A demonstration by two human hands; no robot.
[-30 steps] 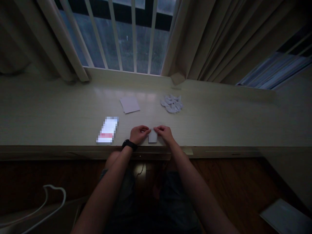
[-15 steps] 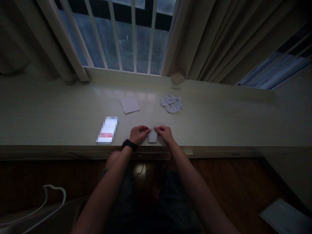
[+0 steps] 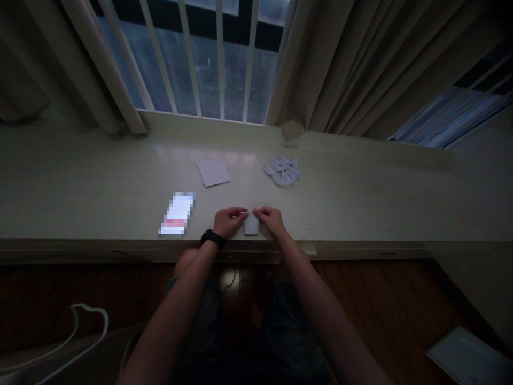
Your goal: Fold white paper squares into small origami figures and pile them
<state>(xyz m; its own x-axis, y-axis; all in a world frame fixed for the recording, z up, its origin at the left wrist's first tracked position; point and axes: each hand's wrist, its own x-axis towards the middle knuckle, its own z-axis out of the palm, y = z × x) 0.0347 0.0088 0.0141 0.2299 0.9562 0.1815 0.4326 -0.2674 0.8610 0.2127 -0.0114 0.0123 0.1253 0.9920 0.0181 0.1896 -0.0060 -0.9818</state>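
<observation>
A small folded piece of white paper (image 3: 251, 224) lies near the front edge of the pale tabletop (image 3: 360, 198). At its upper left corner, my left hand (image 3: 230, 221) pinches the paper between thumb and fingers; a black band circles that wrist. My right hand (image 3: 271, 218) grips the upper right corner in the same way. The fingertips of both hands nearly meet along the far edge of the paper and partly cover it. Beyond them, to the left, is a short stack of square paper sheets (image 3: 214, 172). To the right sits a heap of small folded paper pieces (image 3: 282, 171).
A lit phone (image 3: 177, 214), its screen blurred, rests left of my hands. Behind the tabletop are a barred window (image 3: 208, 69) and beige curtains (image 3: 340, 64). A white hanger-like loop (image 3: 90, 307) shows at lower left, and a pale flat object (image 3: 468, 353) at lower right.
My left fingers have shifted very slightly at the paper's top edge. Everything else keeps its place.
</observation>
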